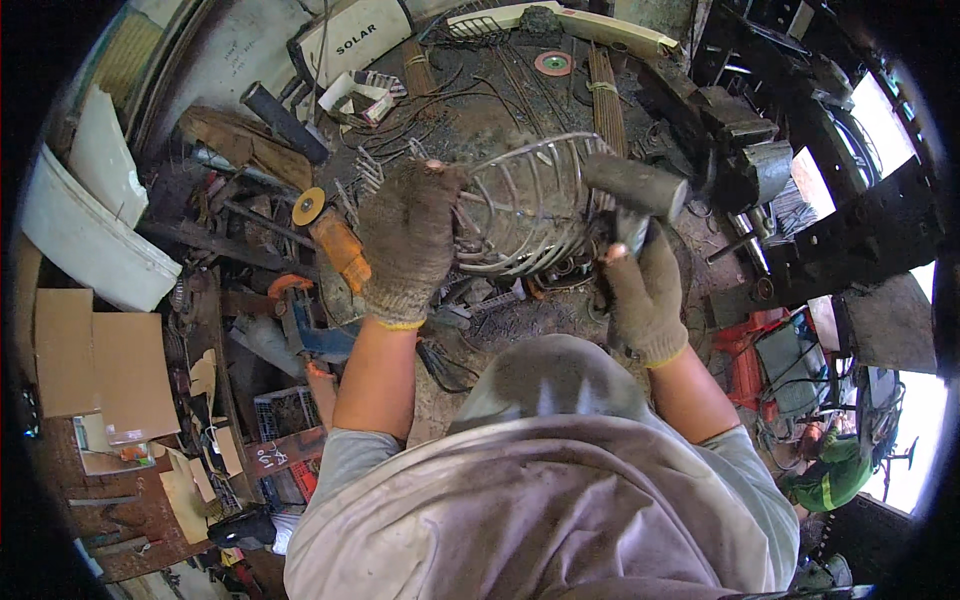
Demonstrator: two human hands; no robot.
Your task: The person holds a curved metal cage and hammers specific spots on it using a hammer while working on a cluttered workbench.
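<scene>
A cage of bent metal rods (541,176), curved like a basket, lies in front of me at the middle of the view. My left hand (405,235), in a dirty knitted glove, is closed on its left end. My right hand (648,300), gloved alike with a bare thumb tip showing, grips the handle of a hammer. The thick, dark cylindrical hammer head (640,187) is over the right side of the rod cage; I cannot tell whether they touch. Left of my left hand lies an orange angle grinder (341,248) with a yellow disc (308,206).
Bundled rods (604,95) and a reddish grinding disc (553,63) lie at the far side. A blue clamp-like tool (312,328) is at left, near cardboard sheets (134,372). Heavy dark machinery (745,150) stands right. Another person in green (838,474) is at lower right.
</scene>
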